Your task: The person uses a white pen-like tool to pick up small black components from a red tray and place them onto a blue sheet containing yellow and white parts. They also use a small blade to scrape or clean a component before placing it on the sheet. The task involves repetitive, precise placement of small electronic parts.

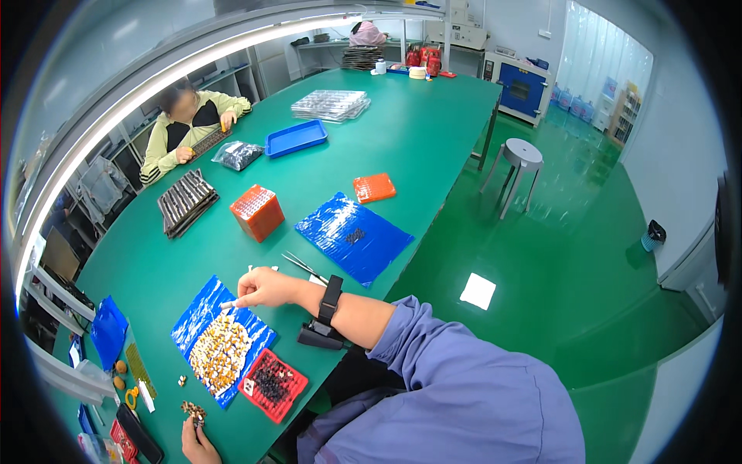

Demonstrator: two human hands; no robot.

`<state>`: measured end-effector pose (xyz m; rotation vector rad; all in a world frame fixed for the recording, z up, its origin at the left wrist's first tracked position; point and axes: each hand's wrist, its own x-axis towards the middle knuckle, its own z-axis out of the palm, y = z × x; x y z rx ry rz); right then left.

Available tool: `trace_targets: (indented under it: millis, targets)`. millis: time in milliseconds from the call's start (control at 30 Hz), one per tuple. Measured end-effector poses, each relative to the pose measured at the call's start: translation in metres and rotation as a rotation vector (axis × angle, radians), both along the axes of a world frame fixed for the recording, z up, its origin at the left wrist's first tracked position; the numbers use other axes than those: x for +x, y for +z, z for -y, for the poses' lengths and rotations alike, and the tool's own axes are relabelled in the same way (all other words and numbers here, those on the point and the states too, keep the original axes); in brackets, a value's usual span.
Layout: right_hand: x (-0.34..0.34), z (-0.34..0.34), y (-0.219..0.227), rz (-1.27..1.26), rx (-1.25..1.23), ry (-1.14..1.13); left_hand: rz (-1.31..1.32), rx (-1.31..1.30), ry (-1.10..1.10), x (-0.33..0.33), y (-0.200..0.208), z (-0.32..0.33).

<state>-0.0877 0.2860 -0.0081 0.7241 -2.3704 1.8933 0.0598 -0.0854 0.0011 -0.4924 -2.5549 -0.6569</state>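
Head view: at seven o'clock the left hand (199,442) grips a brownish cluster (193,410); at eight, the right hand (265,288) bends over a blue sheet (202,306), its grip unclear. The sheet likely gathers white-and-amber pieces (220,352); seven o'clock's red tray (292,397) apparently confines dark ones.

The parts (220,354) are small, white and orange-brown, lying in a dense, uneven heap across the middle of a sheet (199,312). The sheet is glossy, blue and creased, spread at a slant with its upper end bare. Near its lowest corner, a brown and whitish clump (193,411) of small pieces, too small to make out singly, sits at the left hand's (199,444) fingertips.
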Motion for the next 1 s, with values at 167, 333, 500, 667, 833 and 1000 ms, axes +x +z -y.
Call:
trace_targets:
  millis: [167, 333, 500, 667, 833, 1000]
  targets:
    - [-0.002, -0.003, -0.004, 0.002, 0.046, -0.010, -0.032, -0.024, 0.112, -0.004, -0.016, 0.011]
    - [0.000, 0.000, -0.004, 0.018, 0.027, -0.021, 0.011, 0.200, 0.167, 0.000, -0.011, 0.010]
    - [0.002, 0.002, -0.002, 0.023, 0.063, -0.020, -0.120, 0.083, 0.244, 0.001, -0.006, 0.016]
    - [0.005, 0.002, 0.000, 0.043, 0.083, -0.019, -0.184, 0.064, 0.242, 0.000, -0.003, 0.016]
    - [0.013, 0.008, 0.008, 0.067, 0.084, 0.025, 0.000, 0.285, 0.349, 0.007, -0.001, 0.010]
    - [0.016, 0.016, 0.007, 0.095, 0.029, 0.100, -0.067, 0.222, 0.386, 0.007, -0.001, 0.012]
